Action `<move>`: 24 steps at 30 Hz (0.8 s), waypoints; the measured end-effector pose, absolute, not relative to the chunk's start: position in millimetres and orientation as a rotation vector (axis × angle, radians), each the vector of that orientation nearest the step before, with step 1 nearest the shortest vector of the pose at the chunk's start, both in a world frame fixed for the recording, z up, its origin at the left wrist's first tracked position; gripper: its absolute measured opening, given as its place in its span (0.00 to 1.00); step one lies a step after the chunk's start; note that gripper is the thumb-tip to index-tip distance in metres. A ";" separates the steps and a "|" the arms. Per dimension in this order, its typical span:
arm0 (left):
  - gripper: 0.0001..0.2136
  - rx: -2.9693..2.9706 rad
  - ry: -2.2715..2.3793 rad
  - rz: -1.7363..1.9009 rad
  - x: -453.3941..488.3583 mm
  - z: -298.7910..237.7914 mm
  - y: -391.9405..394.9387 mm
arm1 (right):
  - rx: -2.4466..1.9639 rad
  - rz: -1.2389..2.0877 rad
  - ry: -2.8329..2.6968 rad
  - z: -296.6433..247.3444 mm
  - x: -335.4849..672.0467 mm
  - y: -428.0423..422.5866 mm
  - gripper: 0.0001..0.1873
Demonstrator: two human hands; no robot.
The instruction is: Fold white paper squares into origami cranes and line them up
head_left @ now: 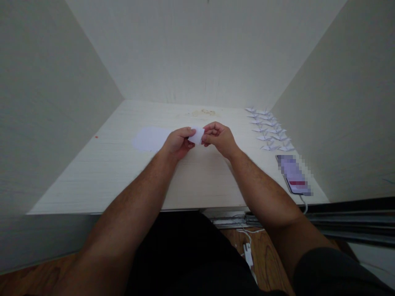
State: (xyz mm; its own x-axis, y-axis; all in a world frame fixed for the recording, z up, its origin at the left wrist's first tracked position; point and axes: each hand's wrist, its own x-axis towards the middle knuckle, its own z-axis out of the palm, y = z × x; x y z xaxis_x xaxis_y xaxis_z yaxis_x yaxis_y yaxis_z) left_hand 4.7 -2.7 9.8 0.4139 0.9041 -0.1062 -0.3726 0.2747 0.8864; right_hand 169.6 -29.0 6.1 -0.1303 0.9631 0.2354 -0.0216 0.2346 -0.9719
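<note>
A small folded piece of white paper (196,135) is held up between both hands above the middle of the table. My left hand (179,142) pinches its left side, thumb on top and fingers curled beneath. At its right edge, my right hand (219,139) grips the paper between thumb and curled fingers. Just left of my left hand lie white paper sheets (149,138), flat on the table. The underside of the folded paper is hidden.
Rows of white folded paper cranes (268,128) stand along the table's right side. Nearer me lies a phone (293,174) with a white cable (304,203). Walls enclose the white table (197,185) on the left, back and right. A power strip (248,253) sits on the floor below.
</note>
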 end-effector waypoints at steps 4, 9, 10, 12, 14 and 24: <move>0.06 0.902 0.744 0.982 7.0 11.6 -5.1 | -1.035 0.884 -1.458 5.8 166.8 -31.6 0.18; 0.06 0.900 0.802 0.993 8.2 12.9 -6.0 | -1.056 0.662 -1.721 6.3 171.6 -32.0 0.04; 0.06 0.898 0.813 0.996 7.9 12.5 -5.5 | -1.048 0.658 -1.742 6.5 173.4 -31.1 0.03; 0.06 0.904 0.826 1.006 7.4 11.4 -4.5 | -1.041 0.701 -1.746 6.9 176.6 -29.2 0.04; 0.07 0.937 0.843 1.027 7.5 10.1 -4.2 | -1.050 0.769 -1.717 7.4 178.9 -27.4 0.05; 0.06 1.351 0.990 1.075 10.0 7.2 -7.8 | -1.119 1.014 -1.587 12.7 182.1 -27.4 0.08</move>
